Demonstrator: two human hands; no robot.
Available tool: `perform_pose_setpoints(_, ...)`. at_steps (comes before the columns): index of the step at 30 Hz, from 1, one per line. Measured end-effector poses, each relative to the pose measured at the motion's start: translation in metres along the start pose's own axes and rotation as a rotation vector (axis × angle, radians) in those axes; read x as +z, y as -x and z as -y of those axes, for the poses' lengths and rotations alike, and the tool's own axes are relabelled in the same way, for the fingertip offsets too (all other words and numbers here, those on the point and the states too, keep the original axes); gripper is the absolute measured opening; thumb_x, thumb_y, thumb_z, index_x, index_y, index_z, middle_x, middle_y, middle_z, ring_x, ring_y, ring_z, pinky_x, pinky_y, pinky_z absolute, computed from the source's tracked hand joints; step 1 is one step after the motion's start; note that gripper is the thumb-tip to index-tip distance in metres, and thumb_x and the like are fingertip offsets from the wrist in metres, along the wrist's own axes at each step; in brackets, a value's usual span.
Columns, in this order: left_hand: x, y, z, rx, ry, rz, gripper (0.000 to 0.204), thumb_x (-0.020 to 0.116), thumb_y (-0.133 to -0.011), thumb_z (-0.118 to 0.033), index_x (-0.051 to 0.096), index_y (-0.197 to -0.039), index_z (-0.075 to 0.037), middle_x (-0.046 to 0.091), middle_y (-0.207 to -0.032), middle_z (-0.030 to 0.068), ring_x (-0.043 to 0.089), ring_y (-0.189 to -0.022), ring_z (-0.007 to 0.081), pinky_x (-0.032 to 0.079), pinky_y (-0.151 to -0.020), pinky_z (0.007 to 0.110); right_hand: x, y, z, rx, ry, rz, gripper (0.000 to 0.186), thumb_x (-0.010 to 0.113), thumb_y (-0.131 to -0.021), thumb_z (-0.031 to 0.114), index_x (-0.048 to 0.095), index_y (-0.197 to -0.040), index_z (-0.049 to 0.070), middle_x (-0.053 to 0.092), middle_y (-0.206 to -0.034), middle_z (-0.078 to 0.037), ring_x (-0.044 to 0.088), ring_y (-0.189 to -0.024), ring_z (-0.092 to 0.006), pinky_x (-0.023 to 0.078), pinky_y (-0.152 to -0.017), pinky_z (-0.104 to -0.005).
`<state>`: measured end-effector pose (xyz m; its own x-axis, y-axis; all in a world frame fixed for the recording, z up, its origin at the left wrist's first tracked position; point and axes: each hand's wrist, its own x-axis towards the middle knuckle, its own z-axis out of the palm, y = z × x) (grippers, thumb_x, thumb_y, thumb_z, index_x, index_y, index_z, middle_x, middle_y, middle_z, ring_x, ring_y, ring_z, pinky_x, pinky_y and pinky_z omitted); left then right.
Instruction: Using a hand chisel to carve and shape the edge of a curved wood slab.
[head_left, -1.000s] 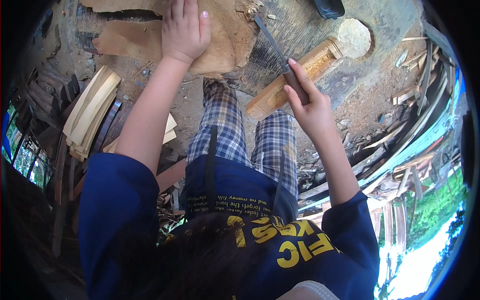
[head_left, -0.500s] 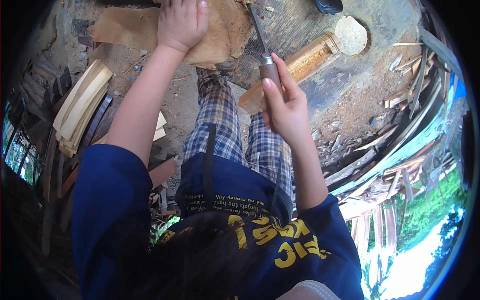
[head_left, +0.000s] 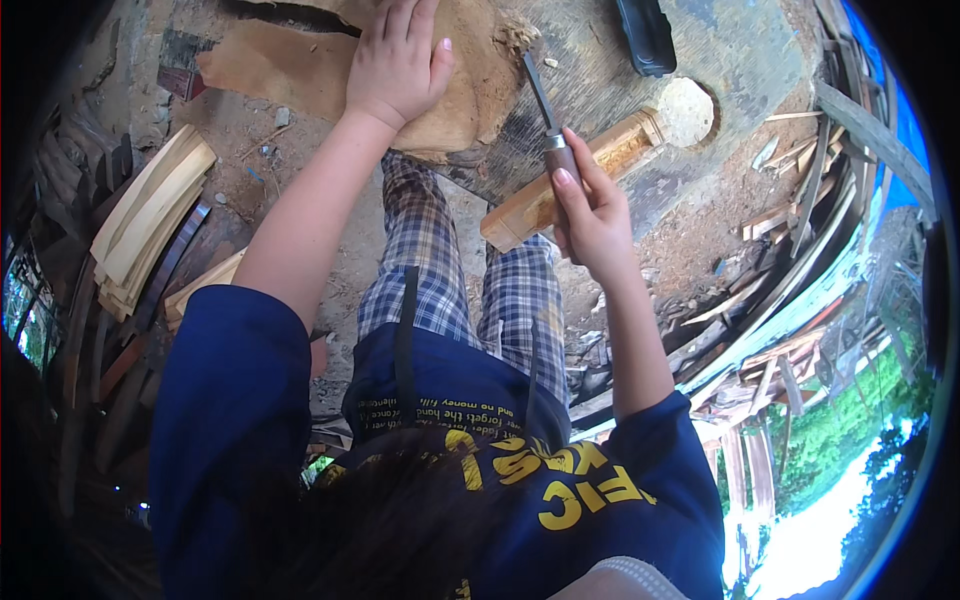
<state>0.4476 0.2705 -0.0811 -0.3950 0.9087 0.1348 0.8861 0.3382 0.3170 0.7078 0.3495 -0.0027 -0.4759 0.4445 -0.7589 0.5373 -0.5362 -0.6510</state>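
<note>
Right hand (head_left: 597, 212) grips chisel (head_left: 553, 140) — blade points forward, slightly left, tip near brown slab (head_left: 478, 85) — left hand (head_left: 402, 72) flat atop, thumb spread

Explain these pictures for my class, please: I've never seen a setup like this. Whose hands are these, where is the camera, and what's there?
There is no machine here, just a person working bare-handed. Every picture comes from a wide fisheye camera worn on the person's head, looking down, so straight edges bend near the rim and left in the picture is the person's left.

The left hand lies on a broad brown slab, apparently wood. The right hand holds a chisel-like tool by its brown handle, blade pointing away from the body.

Also on the weathered board are a squared length of wood, a pale round piece at its far end (whether joined, I can't tell), and a black container-like object.
</note>
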Motion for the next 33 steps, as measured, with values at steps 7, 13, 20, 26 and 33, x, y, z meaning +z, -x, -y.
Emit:
perform_pose_setpoints(7, 0.008, -0.001, 0.015, -0.081, -0.09, -0.001, 0.067, 0.051, -0.089, -0.027, 0.035, -0.145, 0.005, 0.038, -0.147, 0.0276, 0.034, -0.139, 0.0432, 0.027, -0.117, 0.051, 0.016, -0.011, 0.048, 0.19, -0.353, 0.215, 0.056, 0.048, -0.105, 0.036, 0.029, -0.156, 0.022, 0.053, -0.069, -0.005, 0.048, -0.045, -0.0096, 0.04, -0.039, -0.0234)
perform_pose_setpoints(13, 0.015, -0.002, 0.024, -0.105, -0.065, 0.038, 0.068, 0.051, -0.091, -0.033, 0.033, -0.148, 0.001, 0.037, -0.148, 0.023, 0.032, -0.141, 0.0392, 0.024, -0.119, 0.051, 0.029, -0.002, 0.047, 0.44, -1.015, 0.408, 0.051, 0.046, -0.104, 0.046, 0.03, -0.15, 0.03, 0.048, -0.072, -0.005, 0.044, -0.046, -0.008, 0.037, -0.036, -0.0196)
perform_pose_setpoints(20, 0.006, 0.009, 0.002, -0.012, -0.168, -0.018, 0.071, 0.054, -0.087, -0.037, 0.04, -0.144, 0.003, 0.045, -0.141, 0.0191, 0.037, -0.137, 0.0334, 0.028, -0.12, 0.045, 0.053, 0.021, 0.049, 0.356, -0.947, 0.306, 0.049, 0.046, -0.104, 0.048, 0.029, -0.149, 0.039, 0.047, -0.075, -0.006, 0.044, -0.049, -0.0089, 0.035, -0.037, -0.0184)
perform_pose_setpoints(26, 0.002, 0.015, -0.009, -0.001, -0.064, 0.03, 0.072, 0.053, -0.089, -0.037, 0.036, -0.146, 0.004, 0.042, -0.143, 0.0195, 0.034, -0.14, 0.0346, 0.025, -0.121, 0.047, 0.043, 0.013, 0.01, -0.482, 0.623, -0.245, 0.054, 0.057, -0.1, 0.034, 0.039, -0.151, 0.03, 0.071, -0.094, -0.023, 0.072, -0.078, -0.0382, 0.059, -0.064, -0.041)
perform_pose_setpoints(33, 0.003, 0.015, -0.01, -0.001, -0.087, 0.068, 0.073, 0.054, -0.086, -0.035, 0.037, -0.146, 0.003, 0.043, -0.143, 0.018, 0.034, -0.139, 0.0327, 0.024, -0.122, 0.046, -0.008, -0.011, 0.03, -0.24, 0.542, -0.078, 0.049, 0.061, -0.099, 0.027, 0.05, -0.146, 0.025, 0.071, -0.086, -0.015, 0.067, -0.062, -0.0256, 0.054, -0.054, -0.0338)
